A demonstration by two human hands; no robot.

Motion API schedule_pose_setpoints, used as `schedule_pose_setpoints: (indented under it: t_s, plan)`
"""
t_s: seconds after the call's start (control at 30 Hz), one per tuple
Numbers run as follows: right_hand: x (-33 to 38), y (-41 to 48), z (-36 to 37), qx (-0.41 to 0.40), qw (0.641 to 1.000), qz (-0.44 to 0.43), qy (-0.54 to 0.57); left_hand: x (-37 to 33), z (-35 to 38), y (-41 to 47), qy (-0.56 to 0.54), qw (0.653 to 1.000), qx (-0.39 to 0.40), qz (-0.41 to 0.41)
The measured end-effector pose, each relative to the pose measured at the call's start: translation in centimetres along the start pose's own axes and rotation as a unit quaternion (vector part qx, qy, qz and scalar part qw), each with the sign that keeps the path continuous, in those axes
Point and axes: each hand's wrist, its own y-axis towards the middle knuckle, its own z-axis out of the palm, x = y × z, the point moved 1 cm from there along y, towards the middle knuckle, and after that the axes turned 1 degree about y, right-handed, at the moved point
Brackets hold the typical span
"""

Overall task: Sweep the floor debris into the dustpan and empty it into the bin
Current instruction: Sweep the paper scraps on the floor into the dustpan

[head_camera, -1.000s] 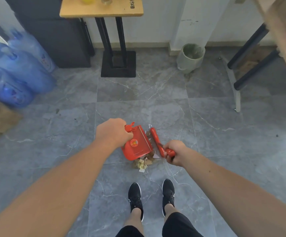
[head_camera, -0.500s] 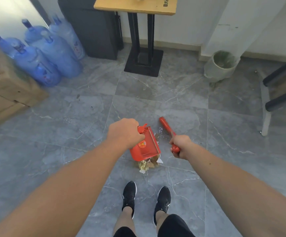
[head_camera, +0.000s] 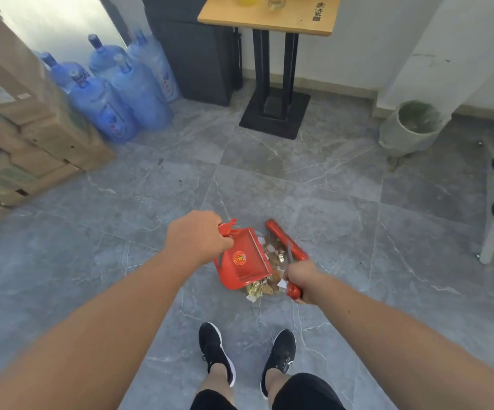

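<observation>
Gripping dustpan, brush; bristles unclear.

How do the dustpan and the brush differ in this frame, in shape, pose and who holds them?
The dustpan is a broad flat scoop; the brush is a long narrow bar. The dustpan is gripped by the left hand at its far handle end; the brush is gripped by the right hand at its near end. The dustpan bears a round emblem; the brush shows none. Both are red and flank the debris.

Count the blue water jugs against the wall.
5, clustered left of the dark cabinet: front, middle, rear right, rear centre, far left. Others may hide behind.
</observation>
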Motion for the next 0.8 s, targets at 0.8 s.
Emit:
schedule_pose_setpoints:
  t_s: [0.8]
  plan:
    - [-4.0, -2.3, 10.0, -0.027, 0.992, 0.004, -0.12, 15.5, 5.4, -6.2, -0.021, 0.999, 0.037, 0.014]
